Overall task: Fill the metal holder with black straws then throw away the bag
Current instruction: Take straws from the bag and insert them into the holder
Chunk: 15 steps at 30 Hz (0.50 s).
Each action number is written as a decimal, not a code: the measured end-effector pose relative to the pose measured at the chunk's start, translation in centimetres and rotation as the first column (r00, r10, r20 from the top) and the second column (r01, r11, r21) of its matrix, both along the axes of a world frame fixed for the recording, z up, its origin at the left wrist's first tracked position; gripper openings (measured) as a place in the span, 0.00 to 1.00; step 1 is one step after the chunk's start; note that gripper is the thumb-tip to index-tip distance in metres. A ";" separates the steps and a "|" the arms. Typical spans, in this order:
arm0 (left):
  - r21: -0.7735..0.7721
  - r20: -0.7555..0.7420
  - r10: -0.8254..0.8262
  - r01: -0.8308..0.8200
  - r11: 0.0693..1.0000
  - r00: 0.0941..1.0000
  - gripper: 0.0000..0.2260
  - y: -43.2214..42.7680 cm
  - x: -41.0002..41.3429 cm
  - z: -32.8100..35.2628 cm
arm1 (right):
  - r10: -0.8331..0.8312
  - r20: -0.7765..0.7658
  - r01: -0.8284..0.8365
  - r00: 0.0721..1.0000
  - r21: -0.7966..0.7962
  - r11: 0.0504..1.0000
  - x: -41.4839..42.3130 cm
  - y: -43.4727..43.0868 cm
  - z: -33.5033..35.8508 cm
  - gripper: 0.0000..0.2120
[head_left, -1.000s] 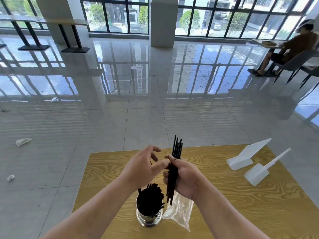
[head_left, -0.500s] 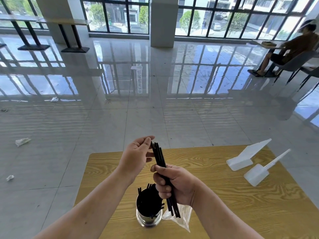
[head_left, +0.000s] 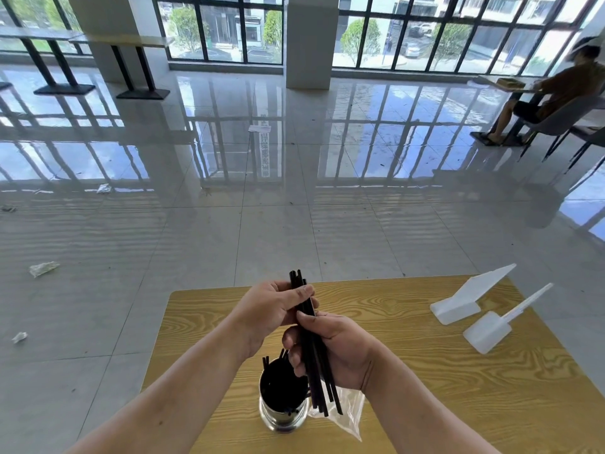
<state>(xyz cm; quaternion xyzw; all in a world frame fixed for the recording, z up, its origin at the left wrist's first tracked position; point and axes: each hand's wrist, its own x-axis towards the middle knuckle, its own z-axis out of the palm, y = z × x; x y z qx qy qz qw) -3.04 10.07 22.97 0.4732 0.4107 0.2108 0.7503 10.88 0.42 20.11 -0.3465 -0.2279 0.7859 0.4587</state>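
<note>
Floor [head_left: 262,224]: reflected vertical banner of characters, too blurred to read.
Readable text elsewhere: none.

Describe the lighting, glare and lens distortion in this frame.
Head view: strong daylight through the windows; the glossy floor mirrors the panes as bright glare; wide-angle bending bows the window bars near the edges; both hands and the black straws are sharp, evenly lit.

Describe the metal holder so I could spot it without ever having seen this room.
Start at the wooden table in the foreground. Near its front edge, just below both hands, stands the metal holder, a shiny upright steel cylinder already packed with black straws. The clear plastic bag lies crumpled at its right, and the two white plastic scoops sit far off; it alone is metallic.
</note>
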 end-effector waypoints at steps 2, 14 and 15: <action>0.011 -0.022 0.008 -0.008 1.000 1.000 0.10 -0.1 0.0 0.2 | -0.002 -0.011 0.002 1.000 -0.009 1.000 0.0 0.0 -0.1 0.16; 0.008 -0.032 -0.011 0.011 1.000 0.999 0.11 -0.6 0.0 0.7 | -0.016 -0.008 0.016 1.000 -0.003 1.000 0.0 -0.2 -0.5 0.17; -0.006 -0.015 -0.024 0.024 1.000 1.000 0.12 -0.6 0.0 0.7 | -0.016 -0.008 0.016 1.000 -0.001 1.000 0.0 -0.2 -0.5 0.17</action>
